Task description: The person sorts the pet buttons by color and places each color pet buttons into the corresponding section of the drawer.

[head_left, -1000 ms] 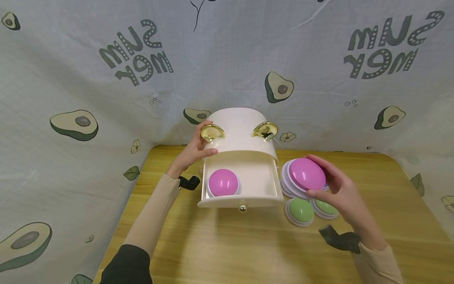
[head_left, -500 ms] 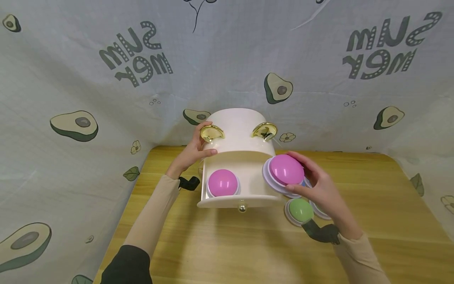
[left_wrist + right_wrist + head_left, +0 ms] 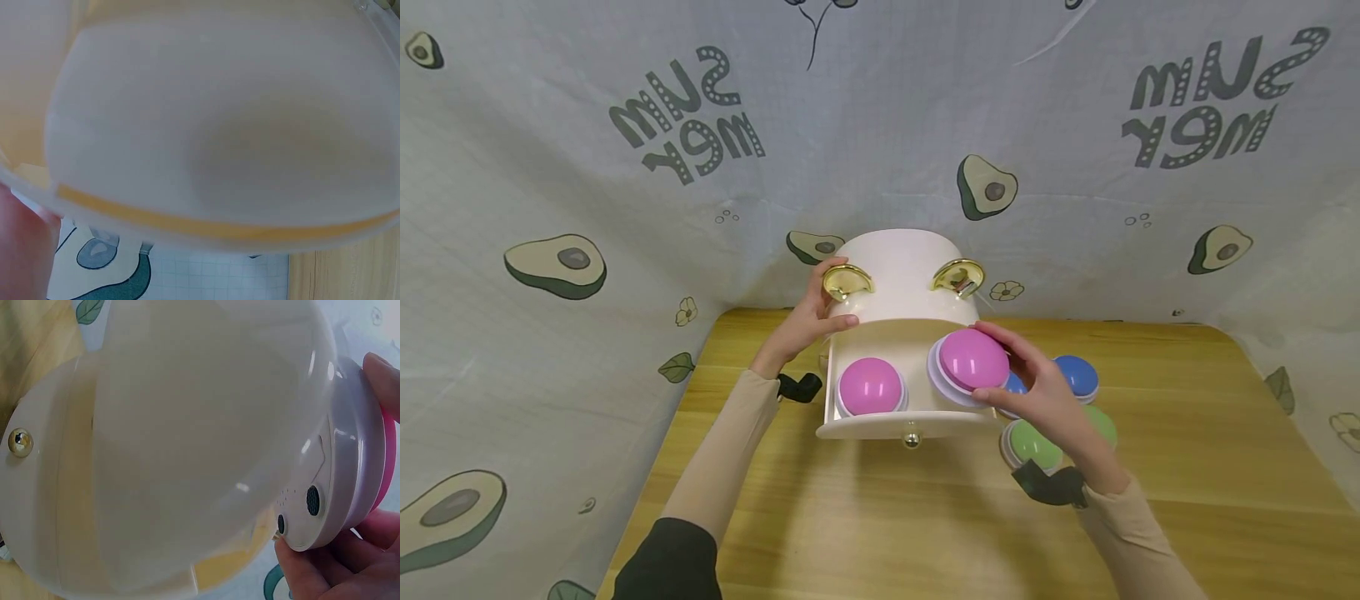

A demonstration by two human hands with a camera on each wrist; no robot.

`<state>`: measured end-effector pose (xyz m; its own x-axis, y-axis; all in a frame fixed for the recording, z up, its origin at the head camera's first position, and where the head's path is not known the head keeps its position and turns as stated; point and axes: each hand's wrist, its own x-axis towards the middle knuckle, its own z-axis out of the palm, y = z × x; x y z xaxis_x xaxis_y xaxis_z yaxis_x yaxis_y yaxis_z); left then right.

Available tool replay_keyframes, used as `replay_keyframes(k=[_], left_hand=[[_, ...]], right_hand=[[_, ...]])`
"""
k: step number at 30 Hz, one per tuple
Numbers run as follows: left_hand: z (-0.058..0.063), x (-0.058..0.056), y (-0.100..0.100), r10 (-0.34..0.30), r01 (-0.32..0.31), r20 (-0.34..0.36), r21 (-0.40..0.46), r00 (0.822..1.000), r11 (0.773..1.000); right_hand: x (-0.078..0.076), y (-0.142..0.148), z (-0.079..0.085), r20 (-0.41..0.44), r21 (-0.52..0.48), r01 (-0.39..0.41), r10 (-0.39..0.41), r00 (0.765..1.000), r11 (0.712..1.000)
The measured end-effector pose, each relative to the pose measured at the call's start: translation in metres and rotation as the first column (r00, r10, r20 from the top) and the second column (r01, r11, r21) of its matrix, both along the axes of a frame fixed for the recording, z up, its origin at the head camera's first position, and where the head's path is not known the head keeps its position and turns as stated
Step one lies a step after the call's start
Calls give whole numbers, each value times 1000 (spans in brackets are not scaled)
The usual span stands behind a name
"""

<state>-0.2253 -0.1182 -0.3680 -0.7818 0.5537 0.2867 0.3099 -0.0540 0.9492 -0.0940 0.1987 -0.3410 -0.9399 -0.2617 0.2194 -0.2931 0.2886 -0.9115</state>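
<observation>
Pink domed disc with white round base point(image 3: 973, 358) was found tilted over the right part of the pulled-out white drawer point(image 3: 865, 427), pinched at its rim by the right hand point(image 3: 1043, 390); contact with the drawer could not be determined. The left hand point(image 3: 805, 323), spread wide, gripped the left side of the glossy white box with gold ears point(image 3: 902, 275), thumb at its front edge. A second pink domed disc point(image 3: 871, 386) sat left in the drawer. Blue domed discs point(image 3: 1077, 375) and green domed discs point(image 3: 1036, 444) lay right of the box on the wooden desk point(image 3: 880, 525).
</observation>
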Motion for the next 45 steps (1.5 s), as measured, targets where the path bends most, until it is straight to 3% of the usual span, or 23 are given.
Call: replay_keyframes(k=[13, 22, 45], left_hand=[[0, 0, -1, 0, 0, -6, -3, 1000, 1000], [1, 1, 0, 13, -13, 26, -9, 1000, 1000], [-2, 0, -1, 1, -1, 5, 5, 1000, 1000]], right_hand=[[-5, -15, -4, 52, 46, -28, 25, 998, 999], [-7, -19, -7, 42, 60, -43, 41, 998, 997], [-10, -22, -6, 39, 73, -120, 118, 992, 990]])
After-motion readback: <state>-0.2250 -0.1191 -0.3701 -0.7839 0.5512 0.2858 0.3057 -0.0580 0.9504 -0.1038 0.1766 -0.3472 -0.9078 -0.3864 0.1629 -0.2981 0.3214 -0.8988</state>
